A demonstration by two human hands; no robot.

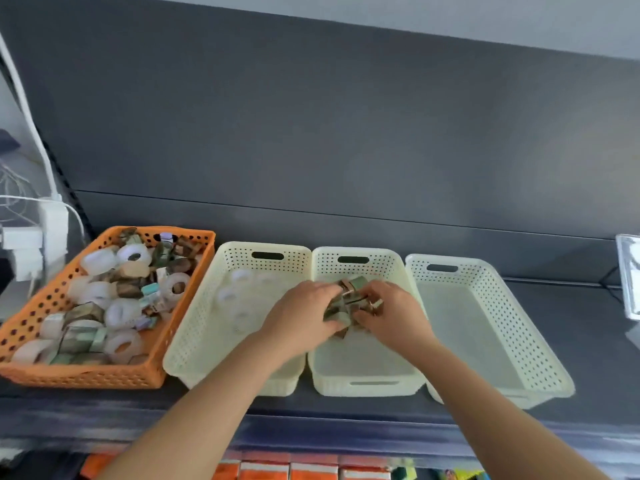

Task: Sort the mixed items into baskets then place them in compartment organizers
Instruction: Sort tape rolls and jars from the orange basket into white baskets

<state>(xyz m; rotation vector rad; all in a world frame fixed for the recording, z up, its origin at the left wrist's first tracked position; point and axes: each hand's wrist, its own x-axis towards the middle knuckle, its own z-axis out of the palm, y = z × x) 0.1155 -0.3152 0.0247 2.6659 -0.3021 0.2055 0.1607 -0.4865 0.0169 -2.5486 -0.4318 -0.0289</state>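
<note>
An orange basket (31, 370) at the left holds mixed items: white tape rolls (133, 255), green and brown packets, a small bottle. Three cream baskets stand in a row to its right. The left cream basket (194, 327) holds several white tape rolls (227, 296). Over the middle cream basket (367, 384), my left hand (301, 317) and my right hand (391, 313) together clasp a bunch of green and brown packets (349, 299). The right cream basket (485, 327) shows nothing inside.
All baskets rest on a dark grey shelf (588, 341) with a dark back panel. White plugs and cables (34, 237) hang at the far left. A clear plastic holder (628, 275) stands at the right edge. Orange packages (287, 469) sit on the shelf below.
</note>
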